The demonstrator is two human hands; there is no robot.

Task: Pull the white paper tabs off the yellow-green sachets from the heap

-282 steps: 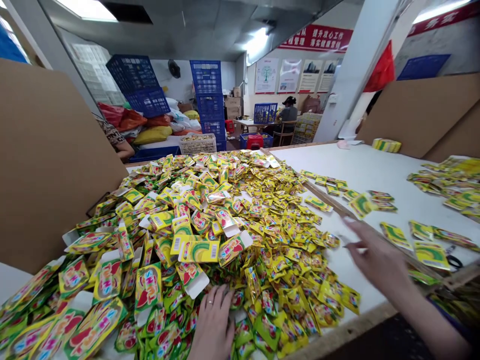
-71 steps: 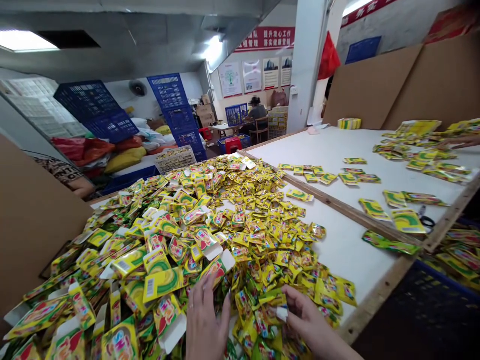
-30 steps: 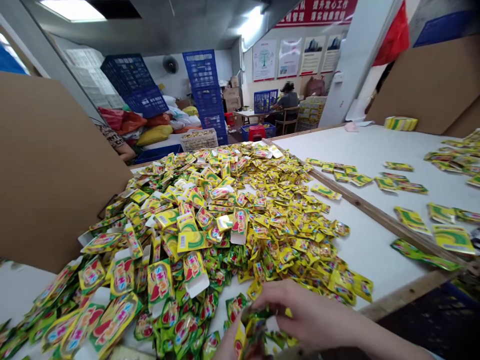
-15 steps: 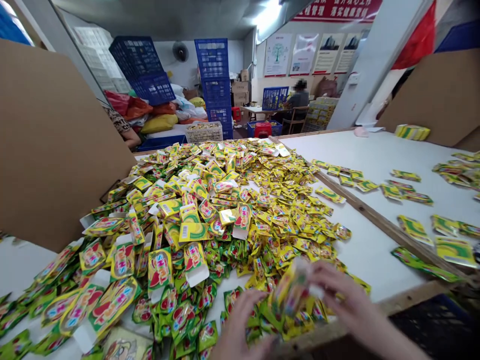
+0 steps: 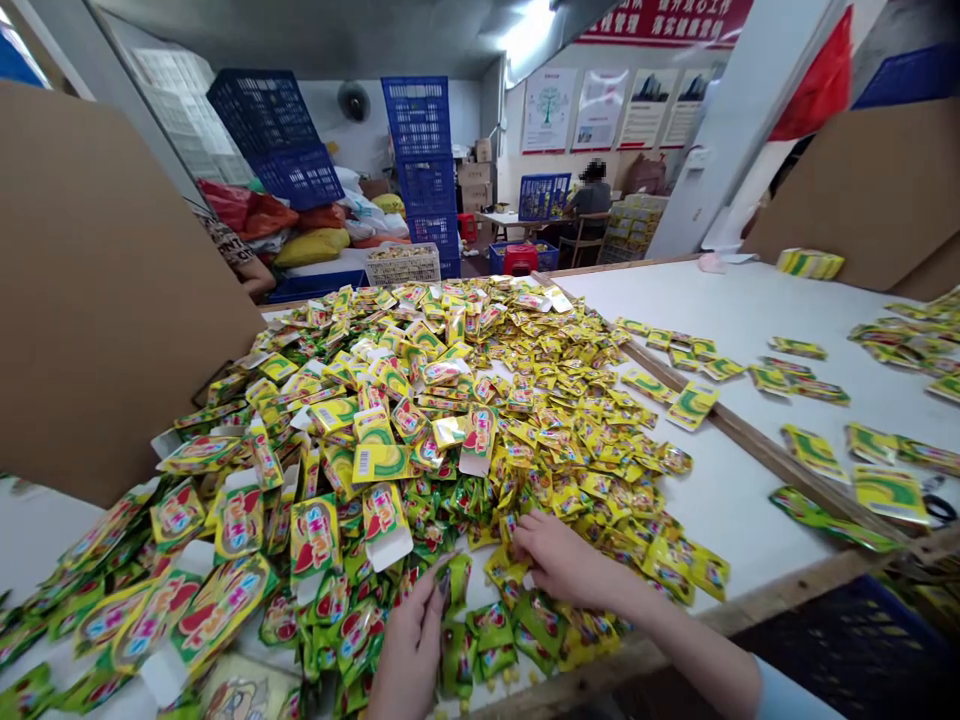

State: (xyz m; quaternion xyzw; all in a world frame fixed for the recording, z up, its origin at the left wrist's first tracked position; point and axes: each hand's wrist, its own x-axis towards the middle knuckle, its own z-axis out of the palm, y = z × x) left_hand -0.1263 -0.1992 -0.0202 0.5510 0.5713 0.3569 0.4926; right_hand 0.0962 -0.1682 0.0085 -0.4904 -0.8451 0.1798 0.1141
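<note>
A large heap of yellow and green foil sachets with white card tabs [image 5: 420, 420] covers the white table [image 5: 739, 510], spilling toward me. My left hand [image 5: 409, 640] is at the heap's near edge, its fingertips pinched on a green sachet [image 5: 455, 583]. My right hand [image 5: 562, 560] rests to its right, with fingers spread over yellow and green sachets [image 5: 525, 610]. A yellow packet [image 5: 694, 405] lies against a wooden strip [image 5: 757, 450] beyond the heap.
A wooden strip divides the table from a white section with scattered packets [image 5: 817, 450]. A cardboard panel [image 5: 112, 290] stands at the left. Stacked blue crates [image 5: 424, 170] and a seated person [image 5: 592, 195] are at the back. A dark crate [image 5: 847, 660] sits low right.
The sachet bundle held between my hands is no longer in them. My hands have dropped onto the heap, and a yellow packet now lies by the wooden strip.
</note>
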